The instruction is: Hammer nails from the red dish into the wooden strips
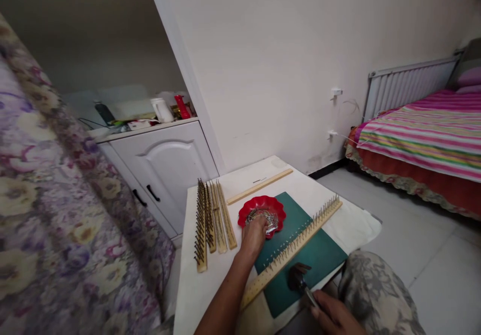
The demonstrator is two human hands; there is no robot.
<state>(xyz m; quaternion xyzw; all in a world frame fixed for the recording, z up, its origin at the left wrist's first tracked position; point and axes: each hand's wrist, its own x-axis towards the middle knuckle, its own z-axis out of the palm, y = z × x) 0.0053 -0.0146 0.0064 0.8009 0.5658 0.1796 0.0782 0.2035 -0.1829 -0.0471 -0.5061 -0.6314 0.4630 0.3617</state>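
My left hand point(254, 234) reaches into a red scalloped bowl point(246, 206), fingers bent and closed among the loose nails point(271, 221). Its fingertips are partly hidden, so how many nails they hold is unclear. Gripped by the handle in my right hand point(332, 312) is a hammer point(298, 277), its dark head above a green mat point(287, 292). Between the hands, a wooden strip point(280, 265) lies slantwise across the mat. Rows of nails stand upright along much of it, while its near end is bare of nails.
Several nail-studded wooden strips point(202, 230) lie at the table's left. A plain strip point(259, 187) lies near the back of the white-covered table point(361, 227). A floral curtain point(97, 225) and white cabinet point(169, 170) are left; my knee point(379, 290) is right, with a bed point(424, 129) beyond.
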